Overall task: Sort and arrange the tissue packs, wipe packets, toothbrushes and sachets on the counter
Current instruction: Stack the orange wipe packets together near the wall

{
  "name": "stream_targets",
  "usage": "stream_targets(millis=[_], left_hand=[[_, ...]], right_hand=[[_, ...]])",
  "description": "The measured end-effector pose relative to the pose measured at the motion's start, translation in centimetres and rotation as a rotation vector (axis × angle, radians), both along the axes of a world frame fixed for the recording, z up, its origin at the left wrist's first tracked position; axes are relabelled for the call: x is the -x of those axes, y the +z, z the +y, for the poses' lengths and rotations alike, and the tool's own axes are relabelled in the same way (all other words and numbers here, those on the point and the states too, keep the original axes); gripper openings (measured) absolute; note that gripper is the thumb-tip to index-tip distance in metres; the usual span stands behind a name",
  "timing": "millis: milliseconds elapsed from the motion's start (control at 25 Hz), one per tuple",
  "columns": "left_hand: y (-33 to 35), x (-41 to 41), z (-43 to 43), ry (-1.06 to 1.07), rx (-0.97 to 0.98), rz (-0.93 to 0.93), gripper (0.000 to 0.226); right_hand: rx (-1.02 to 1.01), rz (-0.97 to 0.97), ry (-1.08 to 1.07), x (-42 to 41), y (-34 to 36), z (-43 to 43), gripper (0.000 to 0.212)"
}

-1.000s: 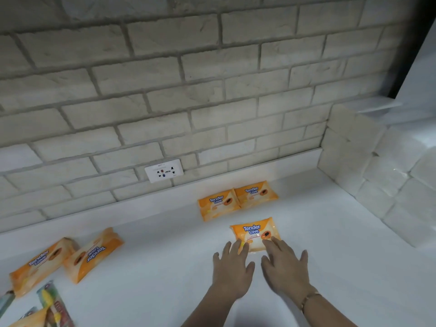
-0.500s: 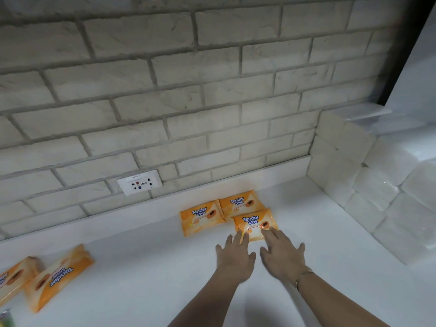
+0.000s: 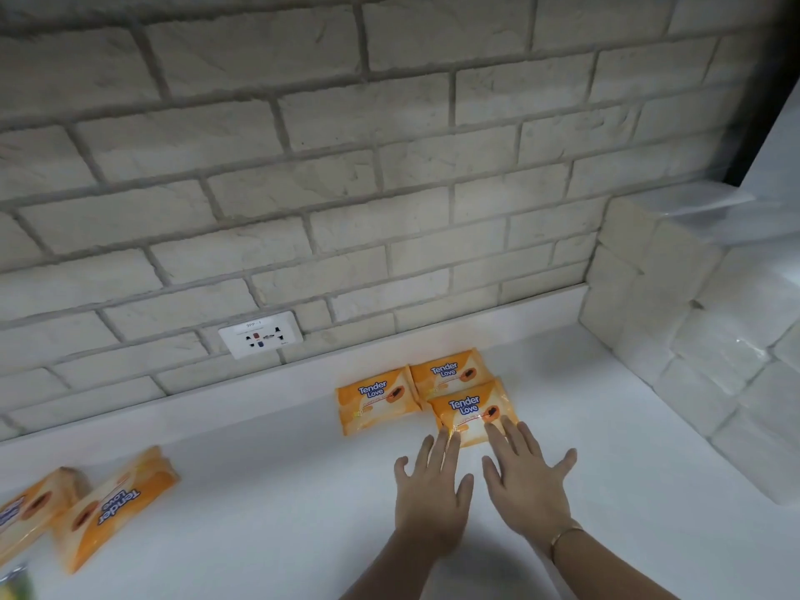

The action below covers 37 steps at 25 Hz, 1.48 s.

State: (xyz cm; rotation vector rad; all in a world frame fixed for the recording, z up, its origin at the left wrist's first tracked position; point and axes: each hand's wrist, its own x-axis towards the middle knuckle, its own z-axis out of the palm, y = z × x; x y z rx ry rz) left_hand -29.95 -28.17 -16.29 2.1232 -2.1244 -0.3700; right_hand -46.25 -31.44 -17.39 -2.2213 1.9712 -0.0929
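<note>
Three orange "Tender Love" wipe packets lie together near the back wall of the white counter [image 3: 268, 513]. Two sit side by side against the backsplash, the left one [image 3: 375, 399] and the right one [image 3: 450, 373]. A third packet [image 3: 472, 412] lies just in front of the right one, partly overlapping it. My left hand [image 3: 430, 491] and my right hand [image 3: 526, 482] lie flat with fingers spread, their fingertips resting on the near edge of this third packet. Two more orange packets [image 3: 117, 502] [image 3: 32, 508] lie at the far left.
A stack of white tissue packs [image 3: 701, 322] fills the right side of the counter against the corner. A wall socket [image 3: 261, 334] is set in the brick wall. A blurred yellow-green item [image 3: 15, 582] shows at the bottom left corner.
Both hands have slid the third packet away from me toward the wall, until it meets the two packets at the back. The view has shifted right.
</note>
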Motion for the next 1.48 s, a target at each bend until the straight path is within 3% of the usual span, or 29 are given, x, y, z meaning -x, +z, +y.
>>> stream_targets(millis=[200,760,1000,1160,1320,1480], left_hand=[[-1.1,0.2,0.2,0.019,0.119,0.009,0.064],[-0.4,-0.5,1.0,0.027,0.104,0.088,0.065],[0.2,-2.8,4.8,0.051,-0.051,0.375,0.057],[0.8,-4.9,10.6,0.221,0.061,0.723,0.033],[2.4,-7.8,15.8,0.471,0.101,1.038,0.025],[2.5,-13.7,20.5,0.599,0.127,1.135,0.02]], right_hand=[[0.037,-0.016,-0.001,0.1,0.3,-0.2,0.057],[0.04,-0.049,0.028,0.4,0.8,0.2,0.057],[0.141,-0.14,-0.008,0.4,0.8,3.3,0.05],[0.227,-0.22,0.016,-2.0,0.3,7.7,0.041],[0.217,-0.252,0.124,-7.7,0.1,12.7,0.038],[0.16,-0.265,0.341,-14.7,-0.3,18.3,0.033]])
